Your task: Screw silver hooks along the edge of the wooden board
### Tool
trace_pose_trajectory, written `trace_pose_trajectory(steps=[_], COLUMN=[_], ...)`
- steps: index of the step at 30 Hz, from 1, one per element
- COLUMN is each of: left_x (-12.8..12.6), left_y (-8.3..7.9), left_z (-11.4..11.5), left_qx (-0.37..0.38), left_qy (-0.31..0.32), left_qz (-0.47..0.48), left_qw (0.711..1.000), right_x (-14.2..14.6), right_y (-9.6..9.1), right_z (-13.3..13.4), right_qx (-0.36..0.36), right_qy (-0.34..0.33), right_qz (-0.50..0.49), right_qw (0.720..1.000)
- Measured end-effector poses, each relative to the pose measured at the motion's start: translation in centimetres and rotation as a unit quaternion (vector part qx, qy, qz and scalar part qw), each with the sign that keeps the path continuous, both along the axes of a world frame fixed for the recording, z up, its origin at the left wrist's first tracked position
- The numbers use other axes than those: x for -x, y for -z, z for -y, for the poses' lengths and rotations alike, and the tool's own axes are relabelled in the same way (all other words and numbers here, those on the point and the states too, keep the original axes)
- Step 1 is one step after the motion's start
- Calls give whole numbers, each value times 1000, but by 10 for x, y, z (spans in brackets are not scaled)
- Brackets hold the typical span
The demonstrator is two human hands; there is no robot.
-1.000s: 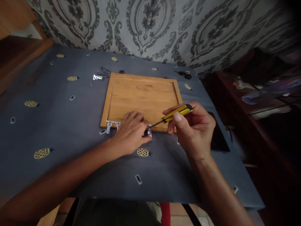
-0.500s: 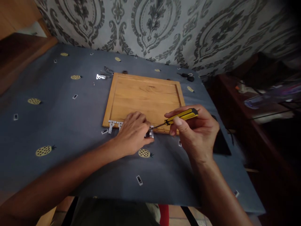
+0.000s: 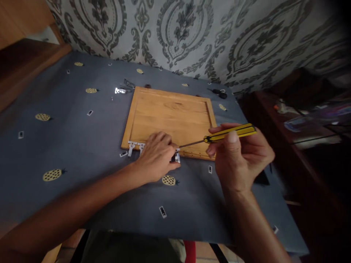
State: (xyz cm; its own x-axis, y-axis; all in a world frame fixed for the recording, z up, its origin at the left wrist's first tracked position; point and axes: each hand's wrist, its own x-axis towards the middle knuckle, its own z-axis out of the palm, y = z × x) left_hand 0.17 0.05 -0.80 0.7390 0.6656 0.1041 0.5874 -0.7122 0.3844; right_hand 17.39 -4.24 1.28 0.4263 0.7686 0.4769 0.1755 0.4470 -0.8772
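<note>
1. Dimly lit overall, with soft light from a direction hard to tell.
2. Falls fairly evenly on the wooden panel [image 3: 172,113], warm in tone.
3. Flares white on a metal part [image 3: 120,91] toward the far edge of the table [image 3: 68,146], just off the panel's far left corner.
4. Sinks to near-black beyond the right edge, swallowing detail in dark furniture [image 3: 270,128].
5. Pools in soft shadow along the near edge.
6. Stretches outward at the borders; blurs small printed labels [image 3: 110,64] by the far edge.
</note>
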Motion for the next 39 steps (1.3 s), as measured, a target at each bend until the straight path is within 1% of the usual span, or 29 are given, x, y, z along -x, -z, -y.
trace_pose_trajectory(steps=[2,5,8,10,13,15,17,20,21,24,27,30,33,36,39], left_x=[0,0,-1,-2,-2,-2,-1,-1,-1,-1,0,0,-1,-2,-3], left_y=[0,1,1,0,0,1,3,3,2,0,-2,0,3,5,7], left_z=[0,1,1,1,2,2,2,2,2,2,2,2,2,2,2], left_qx=[0,-12,-14,-11,-8,-6,1,12,15,21,19,10,7,15,27], left_qy=[-3,-4,-7,-9,-11,-13,-15,-12,-13,-15,-12,-14,-21,-20,-17], left_qz=[5,21,16,5,2,5,14,28,25,1,-3,16,28,41,54], left_qw=[1000,1000,1000,1000,1000,1000,1000,999,999,1000,1000,1000,999,999,998], right_x=[0,0,-4,-7,-6,1,12,26,30,35,44,70,111,152,179], right_y=[1,6,10,9,5,4,7,17,19,22,16,9,7,9,14], right_z=[-1,-3,-10,-20,-46,-68,-89,-113,-118,-129,-142,-162,-186,-204,-213], right_qx=[2,34,69,79,88,98,118,186,193,187,184,174,161,141,126], right_qy=[-1,-8,-5,-10,-52,-98,-128,-166,-176,-190,-185,-186,-208,-223,-235], right_qz=[-1,33,111,192,323,380,424,519,537,563,582,596,616,643,672], right_qw=[1000,999,991,978,941,915,889,818,802,782,770,762,743,719,691])
